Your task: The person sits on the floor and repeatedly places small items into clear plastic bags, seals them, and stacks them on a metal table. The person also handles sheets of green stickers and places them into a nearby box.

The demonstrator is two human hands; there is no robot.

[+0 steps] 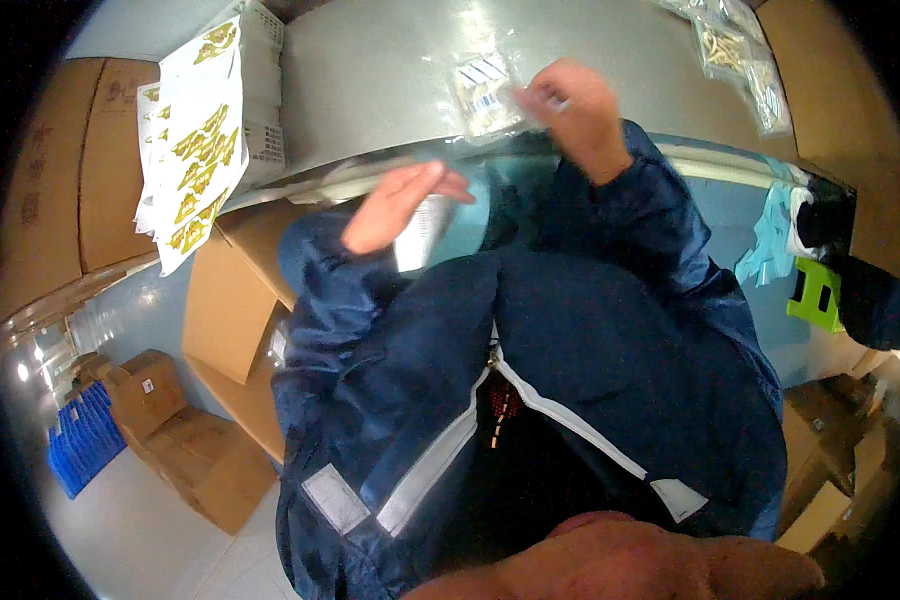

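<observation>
On the grey metal table lies a clear plastic packet [485, 92] with pale contents and a striped, barcoded label. My right hand [582, 112] is at the packet's right edge, its fingers curled together in a pinch. A small whitish spot shows at its fingertips, too blurred to name. My left hand [402, 207] hovers nearer to me, in front of the table edge, with its fingers stretched out and somewhat blurred. Below it is a white sheet with fine printed lines [425, 235]; whether the hand touches it I cannot tell.
White sheets with gold-green prints [202, 140] hang over a white plastic basket [263, 90] at left. More clear bags of pale pieces [735, 55] lie at the far right. Cardboard boxes [235, 300] stand on the left, and a bright green stool [815, 296] on the right.
</observation>
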